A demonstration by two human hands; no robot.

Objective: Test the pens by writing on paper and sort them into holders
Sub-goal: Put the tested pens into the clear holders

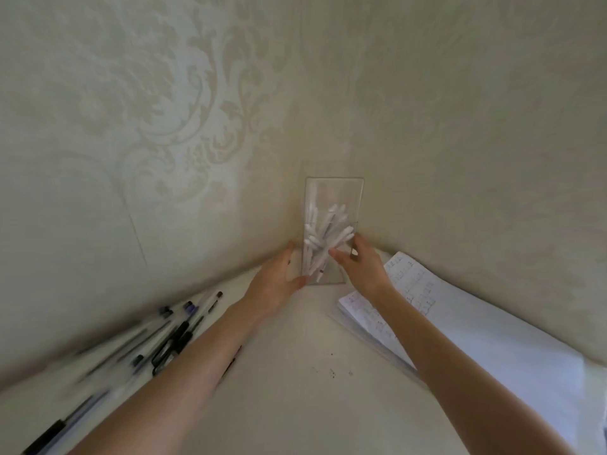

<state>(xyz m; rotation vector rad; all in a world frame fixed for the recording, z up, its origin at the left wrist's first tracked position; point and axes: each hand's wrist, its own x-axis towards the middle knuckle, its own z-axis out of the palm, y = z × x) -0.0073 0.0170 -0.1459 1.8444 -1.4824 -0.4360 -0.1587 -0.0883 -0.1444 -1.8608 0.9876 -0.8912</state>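
Observation:
A clear plastic holder stands in the far corner of the table against the wall, with several white pens leaning inside it. My left hand presses flat against the holder's left side near its base. My right hand grips the holder's right side, thumb across the front. A pile of dark and clear pens lies loose on the table at the left, blurred. An open notebook with handwriting lies at the right.
Patterned wallpaper walls meet behind the holder. The pale tabletop between my arms has a few small dark specks. Loose white sheets lie under the notebook toward the right edge.

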